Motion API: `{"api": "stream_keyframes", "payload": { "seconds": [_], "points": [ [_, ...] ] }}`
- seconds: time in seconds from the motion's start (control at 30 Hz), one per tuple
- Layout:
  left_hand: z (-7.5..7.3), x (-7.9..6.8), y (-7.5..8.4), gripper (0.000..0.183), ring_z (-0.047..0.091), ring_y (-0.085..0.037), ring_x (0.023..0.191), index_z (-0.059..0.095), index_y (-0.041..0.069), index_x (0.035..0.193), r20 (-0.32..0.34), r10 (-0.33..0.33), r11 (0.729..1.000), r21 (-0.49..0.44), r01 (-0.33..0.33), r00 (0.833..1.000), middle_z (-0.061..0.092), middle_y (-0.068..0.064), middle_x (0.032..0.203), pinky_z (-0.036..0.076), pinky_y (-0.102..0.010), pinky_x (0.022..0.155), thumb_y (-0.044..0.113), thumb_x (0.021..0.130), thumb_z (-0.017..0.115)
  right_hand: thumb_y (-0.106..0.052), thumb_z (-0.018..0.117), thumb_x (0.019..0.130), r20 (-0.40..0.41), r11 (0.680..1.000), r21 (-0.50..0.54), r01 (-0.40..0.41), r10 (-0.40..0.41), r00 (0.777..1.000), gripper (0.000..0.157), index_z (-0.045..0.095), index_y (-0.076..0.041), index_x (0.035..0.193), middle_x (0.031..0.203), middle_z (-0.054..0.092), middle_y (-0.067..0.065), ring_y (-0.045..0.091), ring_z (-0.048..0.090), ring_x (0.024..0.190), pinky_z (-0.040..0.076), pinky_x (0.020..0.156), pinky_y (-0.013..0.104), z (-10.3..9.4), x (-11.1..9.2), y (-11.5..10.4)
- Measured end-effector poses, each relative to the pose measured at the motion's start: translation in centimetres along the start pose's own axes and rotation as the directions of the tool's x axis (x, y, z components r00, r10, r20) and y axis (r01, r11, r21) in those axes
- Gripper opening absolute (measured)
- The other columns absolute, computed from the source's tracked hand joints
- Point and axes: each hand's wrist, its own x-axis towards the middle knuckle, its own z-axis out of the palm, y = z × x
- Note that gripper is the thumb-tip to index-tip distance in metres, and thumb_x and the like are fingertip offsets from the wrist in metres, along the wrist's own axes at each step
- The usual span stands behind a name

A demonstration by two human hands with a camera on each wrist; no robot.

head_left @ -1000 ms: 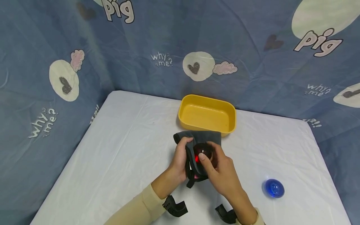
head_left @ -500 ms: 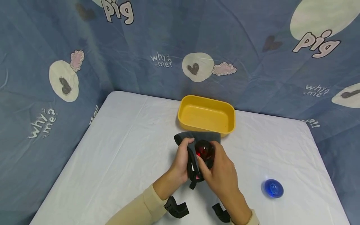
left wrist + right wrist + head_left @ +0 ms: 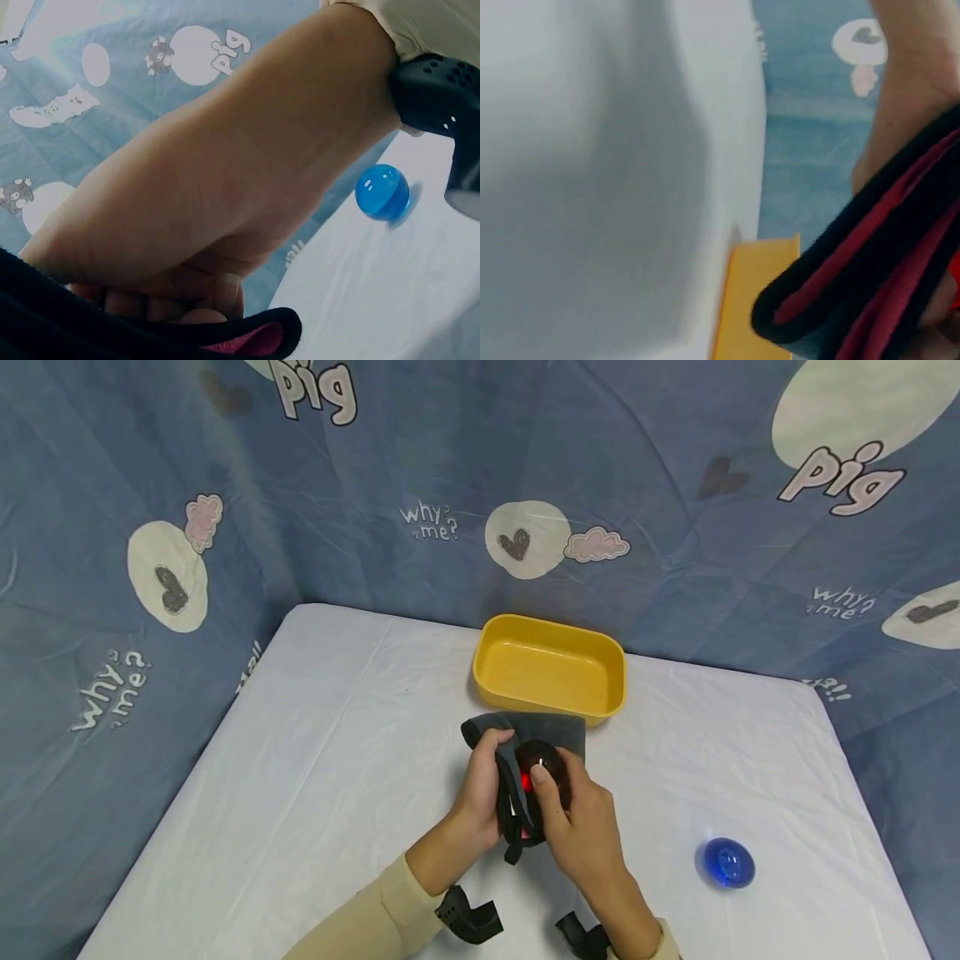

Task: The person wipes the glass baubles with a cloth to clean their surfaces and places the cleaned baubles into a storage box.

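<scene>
– We see a yellow tub point(image 3: 547, 670), far; nearer, a grey cloth point(image 3: 553, 727) the left hand point(image 3: 480, 783) grips, probably to steady it.
– And the right hand point(image 3: 585, 827)?
– Clasping the dark red ball point(image 3: 542, 752) at the cloth, perhaps so it won't slip.

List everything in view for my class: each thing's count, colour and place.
Table: 1, white-covered, centre
Backdrop: 1, blue, behind and beside the table
Tray: 1, yellow, table's far edge
Blue ball: 1, blue, table's right
Grey cloth: 1, dark grey, pink inside, near tray
Dark ball: 1, red, against grey cloth
Wrist mounts: 2, black, one left, one right
Sleeves: 2, beige, head view's bottom
Left hand: 1, bare, gripping grey cloth
Right hand: 1, bare, holding dark ball
</scene>
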Motion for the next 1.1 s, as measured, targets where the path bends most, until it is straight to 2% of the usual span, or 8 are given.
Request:
{"api": "stream_keyframes", "payload": {
  "seconds": [0.1, 0.2, 0.33, 0.47, 0.57, 0.7, 0.93, 1.1],
  "points": [
    [0.0, 0.0, 0.1, 0.053, 0.058, -0.016, 0.102, 0.051, 0.006, 0.135, 0.027, 0.003, 1.0, -0.005, -0.002, 1.0, 0.057, -0.005, 0.116, 0.047, -0.03, 0.093, 0.045, 0.099, 0.042, -0.029, 0.069, 0.102, -0.036, 0.995, -0.066, 0.08, -0.082, 0.996, 0.046, 0.061, 0.0, 0.137, 0.095, 0.072, 0.011, 0.02, 0.066, 0.074, 0.058, 0.063, 0.037, 0.0, 0.0, 0.2],
    [0.1, 0.0, 0.1, 0.057, 0.059, -0.017, 0.107, 0.049, 0.006, 0.14, 0.046, -0.004, 1.0, -0.006, 0.004, 0.999, 0.057, -0.007, 0.123, 0.048, -0.031, 0.095, 0.045, 0.1, 0.041, -0.045, 0.063, 0.104, -0.053, 0.978, -0.138, 0.159, -0.167, 0.984, 0.064, 0.051, -0.002, 0.15, 0.11, 0.068, 0.017, 0.026, 0.066, 0.078, 0.059, 0.064, 0.042, -0.3, 0.1, 0.6],
    [0.1, -0.1, 0.3, 0.058, 0.058, -0.019, 0.112, 0.048, 0.007, 0.143, 0.04, -0.002, 1.0, -0.019, 0.002, 0.999, 0.055, -0.008, 0.129, 0.048, -0.034, 0.097, 0.046, 0.1, 0.04, -0.059, 0.052, 0.104, -0.027, 0.954, -0.187, 0.235, -0.244, 0.969, 0.076, 0.039, -0.008, 0.16, 0.108, 0.056, 0.016, 0.017, 0.052, 0.07, 0.05, 0.054, 0.032, -0.8, 0.0, 0.9],
    [0.1, -0.1, 0.4, 0.056, 0.057, -0.018, 0.111, 0.048, 0.007, 0.14, 0.03, 0.013, 1.0, -0.027, -0.012, 0.999, 0.054, -0.007, 0.128, 0.047, -0.033, 0.097, 0.045, 0.1, 0.041, -0.046, 0.068, 0.1, 0.003, 0.936, -0.213, 0.28, -0.286, 0.958, 0.073, 0.043, -0.01, 0.158, 0.111, 0.054, 0.016, 0.014, 0.049, 0.072, 0.047, 0.055, 0.029, -1.1, 0.1, 0.7],
    [0.0, -0.1, 0.4, 0.055, 0.058, -0.018, 0.11, 0.048, 0.006, 0.139, 0.019, 0.013, 1.0, -0.016, -0.013, 1.0, 0.054, -0.007, 0.128, 0.046, -0.033, 0.098, 0.045, 0.1, 0.042, -0.031, 0.084, 0.089, 0.007, 0.928, -0.225, 0.297, -0.303, 0.953, 0.076, 0.049, -0.006, 0.152, 0.109, 0.055, 0.016, 0.015, 0.049, 0.071, 0.048, 0.057, 0.03, -1.1, 0.2, 0.5],
    [-0.1, -0.3, 0.2, 0.057, 0.059, -0.016, 0.108, 0.047, 0.005, 0.141, -0.008, -0.015, 1.0, -0.005, 0.015, 1.0, 0.056, -0.007, 0.127, 0.046, -0.031, 0.096, 0.044, 0.099, 0.041, -0.025, 0.089, 0.083, 0.015, 0.931, -0.223, 0.288, -0.292, 0.956, 0.071, 0.054, -0.001, 0.14, 0.101, 0.056, 0.013, 0.016, 0.053, 0.071, 0.052, 0.058, 0.031, -1.0, 0.5, 0.5],
    [0.0, -0.4, 0.1, 0.057, 0.054, -0.011, 0.08, 0.046, 0.004, 0.137, -0.036, -0.021, 1.0, 0.011, 0.022, 0.999, 0.056, -0.004, 0.105, 0.048, -0.026, 0.08, 0.045, 0.098, 0.044, -0.029, 0.081, 0.092, 0.024, 0.966, -0.153, 0.207, -0.206, 0.978, 0.055, 0.058, 0.002, 0.131, 0.107, 0.065, 0.015, 0.023, 0.065, 0.082, 0.059, 0.065, 0.038, -0.9, 0.6, 0.1],
    [0.2, -0.3, 0.0, 0.055, 0.059, -0.015, 0.101, 0.048, 0.004, 0.136, 0.001, -0.003, 1.0, -0.006, 0.003, 1.0, 0.057, -0.004, 0.115, 0.049, -0.029, 0.091, 0.044, 0.099, 0.041, -0.031, 0.073, 0.099, 0.034, 0.996, -0.044, 0.079, -0.078, 0.996, 0.045, 0.063, 0.0, 0.131, 0.112, 0.069, 0.012, 0.02, 0.066, 0.088, 0.059, 0.072, 0.039, -0.8, 0.6, 0.0]
  ]
}}
